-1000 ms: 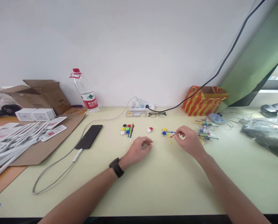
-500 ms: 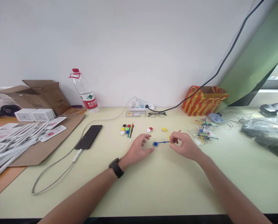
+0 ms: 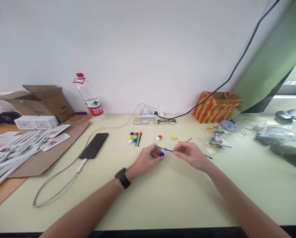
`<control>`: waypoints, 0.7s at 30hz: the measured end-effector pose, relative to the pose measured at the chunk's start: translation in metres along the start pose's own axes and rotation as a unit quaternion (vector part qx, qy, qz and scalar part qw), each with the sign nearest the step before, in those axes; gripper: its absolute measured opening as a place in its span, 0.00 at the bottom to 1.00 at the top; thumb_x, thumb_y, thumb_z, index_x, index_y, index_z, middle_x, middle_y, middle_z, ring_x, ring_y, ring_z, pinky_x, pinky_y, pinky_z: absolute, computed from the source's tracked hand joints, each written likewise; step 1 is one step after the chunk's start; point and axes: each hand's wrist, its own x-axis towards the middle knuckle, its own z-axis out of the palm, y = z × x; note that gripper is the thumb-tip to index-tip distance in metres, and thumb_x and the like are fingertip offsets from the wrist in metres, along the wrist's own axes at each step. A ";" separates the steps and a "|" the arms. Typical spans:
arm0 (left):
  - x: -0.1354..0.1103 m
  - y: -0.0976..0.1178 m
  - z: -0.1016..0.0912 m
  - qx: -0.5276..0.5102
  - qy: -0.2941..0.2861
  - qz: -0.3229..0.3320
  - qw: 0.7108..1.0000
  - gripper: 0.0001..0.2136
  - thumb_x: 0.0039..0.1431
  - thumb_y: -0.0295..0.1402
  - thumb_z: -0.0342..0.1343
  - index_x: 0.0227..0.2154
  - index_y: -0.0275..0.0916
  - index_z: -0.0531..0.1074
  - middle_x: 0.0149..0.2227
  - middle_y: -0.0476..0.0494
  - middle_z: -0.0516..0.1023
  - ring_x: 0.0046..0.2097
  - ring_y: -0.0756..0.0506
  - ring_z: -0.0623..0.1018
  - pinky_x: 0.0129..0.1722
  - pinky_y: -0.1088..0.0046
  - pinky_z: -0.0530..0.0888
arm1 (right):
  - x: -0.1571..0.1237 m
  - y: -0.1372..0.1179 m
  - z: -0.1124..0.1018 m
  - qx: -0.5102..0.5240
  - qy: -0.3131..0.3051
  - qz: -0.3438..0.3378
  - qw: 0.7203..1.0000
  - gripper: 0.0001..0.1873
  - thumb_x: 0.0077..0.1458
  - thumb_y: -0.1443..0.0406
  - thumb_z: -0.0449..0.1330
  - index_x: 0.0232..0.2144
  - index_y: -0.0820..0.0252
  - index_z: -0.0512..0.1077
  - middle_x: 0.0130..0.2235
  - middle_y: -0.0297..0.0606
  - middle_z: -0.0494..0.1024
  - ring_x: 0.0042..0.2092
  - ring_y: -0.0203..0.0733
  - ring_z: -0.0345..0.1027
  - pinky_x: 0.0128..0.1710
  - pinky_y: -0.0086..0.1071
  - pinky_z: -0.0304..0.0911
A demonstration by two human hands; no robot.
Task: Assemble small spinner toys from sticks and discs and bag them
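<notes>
My right hand (image 3: 189, 155) pinches one end of a thin blue plastic stick (image 3: 165, 149) with a small knob at its middle. The stick's far end reaches over to the fingers of my left hand (image 3: 149, 160). Between that hand's thumb and curled fingers is a round blue disc (image 3: 161, 154), just under the stick. Beyond my hands lie a white and a red disc (image 3: 158, 138), and a yellow disc (image 3: 174, 137). A red-tipped stick (image 3: 189, 140) is behind my right hand, and a black stick's tip (image 3: 209, 157) shows past its wrist.
Colored discs (image 3: 135, 140) and a bundle of sticks (image 3: 139, 140) lie left of centre. A phone (image 3: 94, 145) on a cable, a bottle (image 3: 90, 99), glasses (image 3: 166, 122), a power strip (image 3: 150, 112), bagged parts (image 3: 216, 140) and a striped bag (image 3: 212, 110) surround the work area.
My right hand has moved left and tilted the blue stick, its left end now higher. My left hand has closed around the blue disc, and the black stick's tip has come into view.
</notes>
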 end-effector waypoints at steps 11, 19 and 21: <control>0.004 0.002 -0.001 -0.121 -0.007 -0.014 0.993 0.16 0.56 0.40 0.69 0.44 0.38 0.79 0.44 0.39 0.82 0.45 0.42 0.82 0.51 0.61 0.80 | -0.003 0.005 0.022 -0.086 0.051 -0.052 0.994 0.07 0.65 0.58 0.59 0.39 0.54 0.74 0.37 0.39 0.80 0.39 0.45 0.74 0.42 0.39 0.72; 0.002 0.005 -0.001 -0.088 0.000 0.004 0.996 0.17 0.59 0.43 0.67 0.47 0.39 0.80 0.48 0.38 0.83 0.47 0.41 0.83 0.52 0.61 0.80 | -0.005 -0.001 0.026 -0.132 0.062 -0.087 0.986 0.06 0.66 0.60 0.57 0.38 0.53 0.74 0.35 0.36 0.79 0.36 0.42 0.73 0.39 0.36 0.70; 0.001 0.006 0.000 -0.080 -0.001 0.014 0.997 0.16 0.60 0.43 0.66 0.47 0.39 0.80 0.48 0.39 0.83 0.48 0.41 0.83 0.53 0.61 0.80 | -0.005 0.001 0.026 -0.146 0.064 -0.101 0.982 0.06 0.67 0.61 0.57 0.39 0.53 0.73 0.35 0.36 0.78 0.35 0.42 0.72 0.38 0.36 0.70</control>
